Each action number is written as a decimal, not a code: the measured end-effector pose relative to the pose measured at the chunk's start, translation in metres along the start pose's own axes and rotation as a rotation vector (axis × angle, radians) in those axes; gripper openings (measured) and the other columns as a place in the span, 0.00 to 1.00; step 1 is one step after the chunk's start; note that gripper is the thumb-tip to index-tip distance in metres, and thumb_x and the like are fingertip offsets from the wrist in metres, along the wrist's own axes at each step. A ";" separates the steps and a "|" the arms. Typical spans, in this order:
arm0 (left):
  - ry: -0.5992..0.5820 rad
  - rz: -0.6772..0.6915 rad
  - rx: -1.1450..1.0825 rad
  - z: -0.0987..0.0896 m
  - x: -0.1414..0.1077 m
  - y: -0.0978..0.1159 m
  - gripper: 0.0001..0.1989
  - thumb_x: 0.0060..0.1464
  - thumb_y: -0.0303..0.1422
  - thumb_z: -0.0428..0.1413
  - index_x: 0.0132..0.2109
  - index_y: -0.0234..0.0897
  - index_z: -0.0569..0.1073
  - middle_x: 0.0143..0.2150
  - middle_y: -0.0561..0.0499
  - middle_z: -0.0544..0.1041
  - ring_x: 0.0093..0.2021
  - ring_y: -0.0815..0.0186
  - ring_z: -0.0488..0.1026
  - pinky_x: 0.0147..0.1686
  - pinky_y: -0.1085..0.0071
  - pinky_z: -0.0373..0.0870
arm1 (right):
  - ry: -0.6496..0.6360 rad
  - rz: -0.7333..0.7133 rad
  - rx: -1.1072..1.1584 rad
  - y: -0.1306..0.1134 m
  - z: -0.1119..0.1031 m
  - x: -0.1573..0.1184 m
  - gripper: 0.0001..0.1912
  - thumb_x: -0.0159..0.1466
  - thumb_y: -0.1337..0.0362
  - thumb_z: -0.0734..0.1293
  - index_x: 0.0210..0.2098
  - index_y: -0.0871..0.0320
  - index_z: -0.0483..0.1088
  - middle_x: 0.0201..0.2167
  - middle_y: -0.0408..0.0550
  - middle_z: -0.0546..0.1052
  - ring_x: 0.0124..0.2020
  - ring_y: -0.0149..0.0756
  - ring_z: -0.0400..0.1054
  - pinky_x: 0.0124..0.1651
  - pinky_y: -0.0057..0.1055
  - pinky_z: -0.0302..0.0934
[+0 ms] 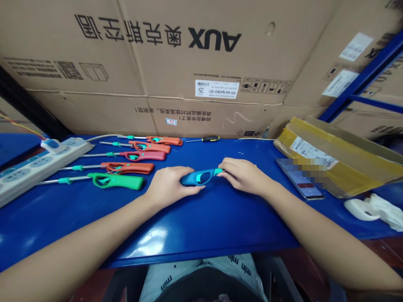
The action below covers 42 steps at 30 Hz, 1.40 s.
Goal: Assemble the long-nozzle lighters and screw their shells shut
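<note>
Over the middle of the blue table, my left hand grips the handle of a blue long-nosed lighter. At its other end, my right hand has its fingers pinched around the metal stem just past the teal collar; the fingers hide most of the stem. To the left lies a green lighter of the same kind. Several orange and red lighters lie behind it in a row, their metal stems pointing left.
A white power strip stands at the left. Behind the lighters lies a black-and-yellow screwdriver. To the right are a phone, a taped cardboard box and a white earphone case. Large printed cardboard walls off the back.
</note>
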State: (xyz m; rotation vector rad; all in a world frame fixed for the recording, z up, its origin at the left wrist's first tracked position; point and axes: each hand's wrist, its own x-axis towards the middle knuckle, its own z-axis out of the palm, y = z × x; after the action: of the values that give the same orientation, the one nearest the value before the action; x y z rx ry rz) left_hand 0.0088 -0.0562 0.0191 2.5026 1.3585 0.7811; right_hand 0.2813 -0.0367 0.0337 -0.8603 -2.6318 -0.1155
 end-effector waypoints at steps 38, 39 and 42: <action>0.054 0.070 -0.072 -0.006 -0.001 0.002 0.18 0.52 0.49 0.66 0.40 0.39 0.82 0.35 0.52 0.84 0.33 0.63 0.79 0.33 0.72 0.68 | 0.010 -0.024 -0.178 -0.013 -0.010 -0.002 0.19 0.76 0.59 0.54 0.39 0.59 0.71 0.34 0.48 0.75 0.28 0.32 0.63 0.28 0.31 0.45; 0.041 0.056 -0.072 -0.005 0.000 0.002 0.18 0.52 0.50 0.65 0.40 0.39 0.82 0.34 0.53 0.84 0.33 0.63 0.79 0.33 0.72 0.68 | -0.011 -0.014 -0.174 -0.013 -0.009 -0.001 0.19 0.76 0.58 0.54 0.39 0.59 0.71 0.35 0.48 0.75 0.28 0.32 0.63 0.28 0.31 0.45; -0.004 0.025 -0.073 -0.002 0.001 -0.001 0.18 0.52 0.50 0.65 0.41 0.41 0.83 0.36 0.53 0.84 0.34 0.63 0.79 0.35 0.71 0.68 | -0.086 0.036 -0.164 -0.012 -0.003 0.000 0.18 0.76 0.58 0.54 0.41 0.59 0.71 0.37 0.49 0.74 0.27 0.32 0.62 0.28 0.32 0.45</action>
State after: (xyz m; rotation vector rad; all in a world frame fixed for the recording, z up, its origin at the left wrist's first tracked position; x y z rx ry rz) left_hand 0.0074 -0.0554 0.0212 2.4683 1.2768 0.8153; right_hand 0.2754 -0.0466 0.0365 -0.9861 -2.7150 -0.2953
